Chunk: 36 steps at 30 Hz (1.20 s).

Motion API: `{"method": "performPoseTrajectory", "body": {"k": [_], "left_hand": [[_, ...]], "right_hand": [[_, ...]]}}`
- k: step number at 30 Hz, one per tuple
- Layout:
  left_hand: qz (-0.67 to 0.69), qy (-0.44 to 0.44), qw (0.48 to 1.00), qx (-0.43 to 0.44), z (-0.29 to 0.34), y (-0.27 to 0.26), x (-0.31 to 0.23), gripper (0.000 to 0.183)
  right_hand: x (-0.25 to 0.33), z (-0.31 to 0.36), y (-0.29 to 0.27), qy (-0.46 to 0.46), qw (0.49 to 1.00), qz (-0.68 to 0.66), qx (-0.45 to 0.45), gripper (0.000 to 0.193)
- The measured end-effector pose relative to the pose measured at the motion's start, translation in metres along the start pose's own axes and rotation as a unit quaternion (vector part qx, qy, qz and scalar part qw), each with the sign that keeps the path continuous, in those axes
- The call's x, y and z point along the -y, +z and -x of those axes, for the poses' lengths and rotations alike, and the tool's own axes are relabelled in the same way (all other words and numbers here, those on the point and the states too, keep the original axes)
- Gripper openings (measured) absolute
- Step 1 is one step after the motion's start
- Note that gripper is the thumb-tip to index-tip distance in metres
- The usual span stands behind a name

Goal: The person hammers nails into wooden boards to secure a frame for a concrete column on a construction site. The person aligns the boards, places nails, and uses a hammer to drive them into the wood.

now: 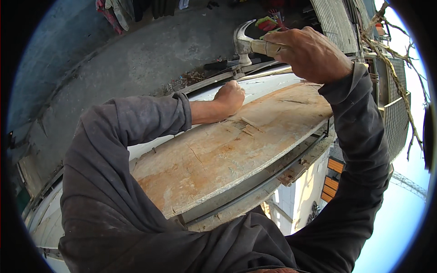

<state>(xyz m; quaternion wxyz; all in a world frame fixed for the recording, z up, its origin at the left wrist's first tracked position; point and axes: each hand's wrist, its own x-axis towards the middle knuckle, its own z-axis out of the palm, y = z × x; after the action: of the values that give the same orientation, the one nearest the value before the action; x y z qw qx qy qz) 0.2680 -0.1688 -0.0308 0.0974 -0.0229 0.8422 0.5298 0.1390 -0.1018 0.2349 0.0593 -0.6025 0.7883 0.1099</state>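
Observation:
A claw hammer [245,45] with a metal head and a pale wooden handle is gripped in my right hand [314,54]. It is raised over the far edge of a large worn wooden board [209,159], its striking face turned down. My left hand [230,98] is closed at the board's far side, beside a pale strip [268,83]; whatever its fingers hold is hidden. The hammer head stands apart from the left hand, a little beyond it. Small wood splinters [249,126] lie on the board's stained surface.
A narrow wooden rail [209,83] runs beyond the pale strip, with a grey concrete floor [150,50] lower down past it. Along the board's near side run a dark pipe [255,191] and a ledge. Dry branches [396,73] and a corrugated roof [334,25] stand at right.

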Motion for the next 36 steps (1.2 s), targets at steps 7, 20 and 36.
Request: {"method": "performPoseTrajectory", "body": {"k": [7,20,36], "left_hand": [[0.277,-0.052,0.958,-0.058,0.010,-0.011,-0.010,0.026],[0.288,-0.018,0.957,0.014,0.020,-0.036,-0.022,0.024],[0.381,-0.063,0.922,0.011,0.016,-0.028,-0.016,0.022]], "right_hand": [[0.025,-0.003,-0.008,0.114,0.961,0.008,0.251,0.025],[-0.015,0.037,0.014,0.046,0.997,-0.066,0.020,0.056],[-0.011,0.032,0.013,0.034,0.999,0.028,-0.015,0.044]]}}
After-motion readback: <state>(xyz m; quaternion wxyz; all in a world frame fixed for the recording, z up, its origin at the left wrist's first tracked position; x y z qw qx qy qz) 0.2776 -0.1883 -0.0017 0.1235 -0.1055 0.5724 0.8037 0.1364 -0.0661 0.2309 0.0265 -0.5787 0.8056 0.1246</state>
